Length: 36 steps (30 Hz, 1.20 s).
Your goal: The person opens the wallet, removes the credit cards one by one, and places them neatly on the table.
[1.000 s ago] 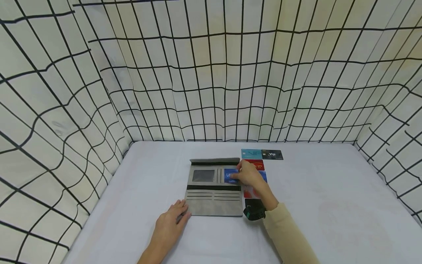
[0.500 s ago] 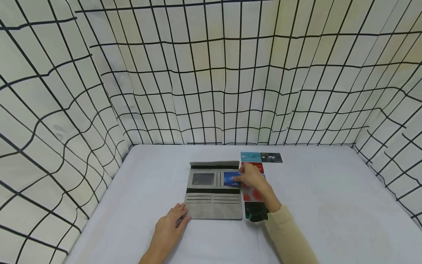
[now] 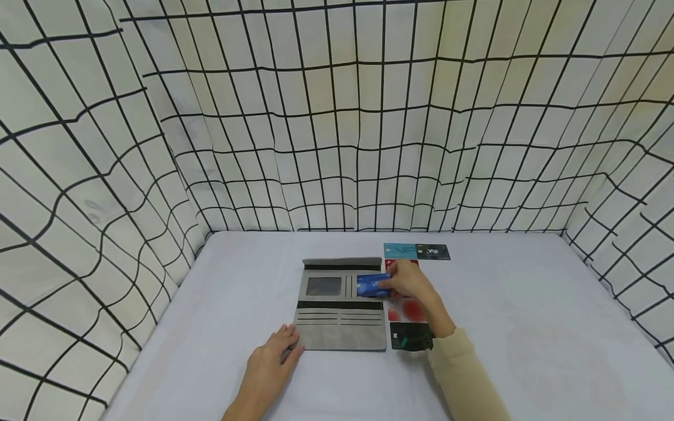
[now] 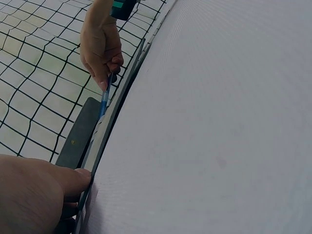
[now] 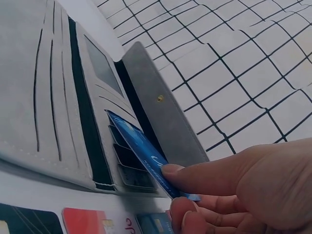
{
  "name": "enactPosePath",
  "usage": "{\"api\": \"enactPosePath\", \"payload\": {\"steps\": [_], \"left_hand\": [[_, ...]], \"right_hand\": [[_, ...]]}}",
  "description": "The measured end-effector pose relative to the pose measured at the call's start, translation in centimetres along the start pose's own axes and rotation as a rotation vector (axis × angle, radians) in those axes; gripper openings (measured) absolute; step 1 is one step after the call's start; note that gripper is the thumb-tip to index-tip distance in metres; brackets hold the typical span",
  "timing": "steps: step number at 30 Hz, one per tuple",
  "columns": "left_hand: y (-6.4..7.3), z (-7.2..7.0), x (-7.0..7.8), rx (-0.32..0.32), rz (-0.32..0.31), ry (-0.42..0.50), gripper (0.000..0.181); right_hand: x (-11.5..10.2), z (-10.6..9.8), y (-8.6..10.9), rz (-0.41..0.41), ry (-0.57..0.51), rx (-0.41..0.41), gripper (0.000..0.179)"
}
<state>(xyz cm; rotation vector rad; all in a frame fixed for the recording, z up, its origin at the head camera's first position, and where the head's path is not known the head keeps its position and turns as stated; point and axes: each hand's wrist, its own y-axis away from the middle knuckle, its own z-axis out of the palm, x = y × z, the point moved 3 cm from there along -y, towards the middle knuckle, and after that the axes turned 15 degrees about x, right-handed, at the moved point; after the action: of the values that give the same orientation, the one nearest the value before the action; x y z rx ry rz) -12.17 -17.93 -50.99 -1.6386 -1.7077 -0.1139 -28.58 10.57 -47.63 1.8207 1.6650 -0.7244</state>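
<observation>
A grey wallet (image 3: 339, 337) lies unfolded on the table, with card slots and a clear window. My right hand (image 3: 412, 280) pinches a blue card (image 3: 368, 285) between thumb and fingers, above the wallet's upper right slots. In the right wrist view the blue card (image 5: 139, 146) is tilted, its far end at the slots; whether it is inside one cannot be told. My left hand (image 3: 271, 359) rests at the wallet's lower left edge, and its thumb touches that edge in the left wrist view.
Right of the wallet lie several cards: a teal card (image 3: 399, 251), a black Vip card (image 3: 433, 252), a red-patterned card (image 3: 413, 311) and a dark card (image 3: 402, 330). My right hand partly covers another red card (image 3: 389, 263). A black-lined grid cloth (image 3: 316, 134) stands behind.
My right hand has slid slightly to the right along the blue card, and more of the card shows. The card's right end looks slightly raised. My left hand stays at the wallet's edge.
</observation>
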Motion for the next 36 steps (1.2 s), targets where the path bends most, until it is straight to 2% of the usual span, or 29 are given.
{"api": "enactPosePath", "payload": {"steps": [6, 13, 26, 36], "left_hand": [[0.0, 0.0, 0.2, 0.004, 0.011, -0.011, 0.029], [0.0, -0.1, 0.2, 0.018, 0.019, -0.008, 0.029], [0.0, -0.1, 0.0, 0.030, 0.042, 0.006, 0.028], [0.0, -0.1, 0.2, 0.029, 0.031, 0.010, 0.028]], "right_hand": [[0.5, -0.7, -0.3, 0.053, -0.050, 0.012, 0.044], [0.6, -1.7, -0.5, 0.005, -0.066, 0.037, 0.028], [1.0, -3.0, -0.6, -0.054, -0.129, 0.034, 0.031], [1.7, -3.9, -0.7, -0.039, -0.183, 0.046, 0.034]]}}
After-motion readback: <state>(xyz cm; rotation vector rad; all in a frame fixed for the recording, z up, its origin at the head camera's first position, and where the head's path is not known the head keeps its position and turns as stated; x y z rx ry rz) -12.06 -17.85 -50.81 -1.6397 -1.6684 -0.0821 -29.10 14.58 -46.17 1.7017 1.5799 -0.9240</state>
